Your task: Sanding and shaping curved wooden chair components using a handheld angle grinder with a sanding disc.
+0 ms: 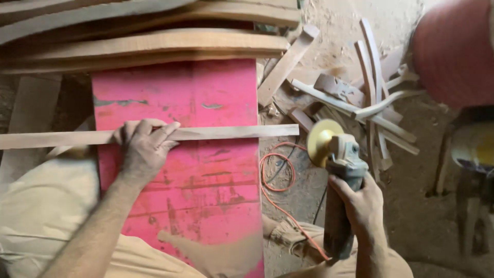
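Pink board: a scuffed, dust-streaked pink panel filled the centre of the frame, running toward 6 o'clock over the person's lap.
Stacked planks: curved wooden planks lay piled at 12 o'clock, touching the panel's top edge.
Wooden strip: a long thin strip lay flat across the panel, running from 9 o'clock to just right of centre.
Offcuts: bent slats and scraps lay scattered on the dusty floor at 2 o'clock.
Grinder: a grey angle grinder with a yellow disc hung at 4 o'clock, just off the strip's end, apart from it.
Cord: an orange cable looped beside the panel.
Left hand: the left hand pressed on the strip, fingers curled over it.
Right hand: the right hand was wrapped around the grinder's body.
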